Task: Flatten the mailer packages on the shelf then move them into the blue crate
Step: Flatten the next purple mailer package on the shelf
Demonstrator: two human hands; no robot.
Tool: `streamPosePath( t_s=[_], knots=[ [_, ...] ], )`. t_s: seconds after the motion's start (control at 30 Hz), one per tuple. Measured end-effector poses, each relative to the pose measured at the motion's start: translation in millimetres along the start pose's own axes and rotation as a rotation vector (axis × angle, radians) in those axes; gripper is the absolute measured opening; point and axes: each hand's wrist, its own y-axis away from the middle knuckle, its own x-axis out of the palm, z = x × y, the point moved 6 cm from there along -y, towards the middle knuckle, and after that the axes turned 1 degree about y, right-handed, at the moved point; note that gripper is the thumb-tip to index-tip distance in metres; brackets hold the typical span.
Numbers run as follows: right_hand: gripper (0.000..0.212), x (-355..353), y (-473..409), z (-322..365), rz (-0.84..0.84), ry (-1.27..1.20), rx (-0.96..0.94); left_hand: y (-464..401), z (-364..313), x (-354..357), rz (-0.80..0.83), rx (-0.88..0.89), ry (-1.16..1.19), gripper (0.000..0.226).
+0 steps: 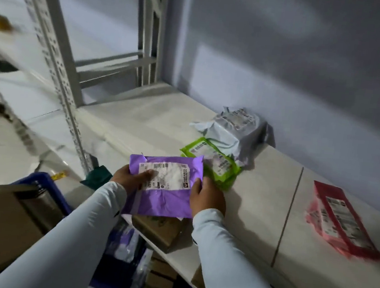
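**Purple mailer held between both hands at the shelf edge**

The left hand (130,177) grips the purple mailer (167,188) at its left edge, thumb on the label; the right hand (206,199) clasps its right edge. Green mailer (213,163), grey mailer (235,130) and red mailer (341,218) lie on the shelf (262,187). The blue crate (49,184) sits lower left.

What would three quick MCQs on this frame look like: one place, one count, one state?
1. Where is the red plastic mailer?
A. right end of the white shelf
B. in the crate
C. on the floor

2. How many mailers lie on the shelf unheld?
A. one
B. three
C. five

3. How is the purple plastic mailer held?
A. one hand
B. both hands
C. unheld

Key: 1 A, it lies flat far right. 2 B, red, green plastic mailer, grey plastic mailer. 3 B, left hand and right hand grip its sides.
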Motion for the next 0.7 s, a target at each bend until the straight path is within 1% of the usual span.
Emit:
streamPosePath(
  t_s=[0.03,0.1,0.13,0.23,0.3,0.4,0.47,0.53,0.6,0.7],
  knots=[
    [0.032,5,1,8,0.003,0.031,-0.042,1,7,-10,0.011,-0.026,0.024,0.055],
    [0.034,23,2,35,0.047,0.109,-0.105,-2,19,-38,0.000,-0.059,0.068,0.037],
    [0.035,32,2,48,0.067,0.152,-0.127,-7,27,-52,-0.019,-0.075,0.096,0.035],
    [0.035,49,3,75,0.078,0.244,-0.186,-14,38,-77,-0.043,-0.099,0.169,0.038],
    [0.035,62,5,90,0.071,0.267,-0.208,-21,46,-92,-0.064,-0.119,0.210,0.035],
    [0.030,85,13,116,0.059,0.208,-0.294,-32,56,-118,-0.102,-0.145,0.243,0.017],
    [0.034,106,19,128,0.117,0.211,-0.329,-39,62,-135,-0.127,-0.163,0.263,0.020],
    [0.035,125,23,131,0.171,0.214,-0.307,-44,70,-149,-0.149,-0.170,0.236,0.022],
    [0.032,149,30,133,0.232,0.205,-0.273,-50,82,-168,-0.169,-0.191,0.186,0.020],
    [0.030,189,46,129,0.352,0.219,-0.245,-60,113,-186,-0.124,-0.279,0.026,0.027]
  ],
)
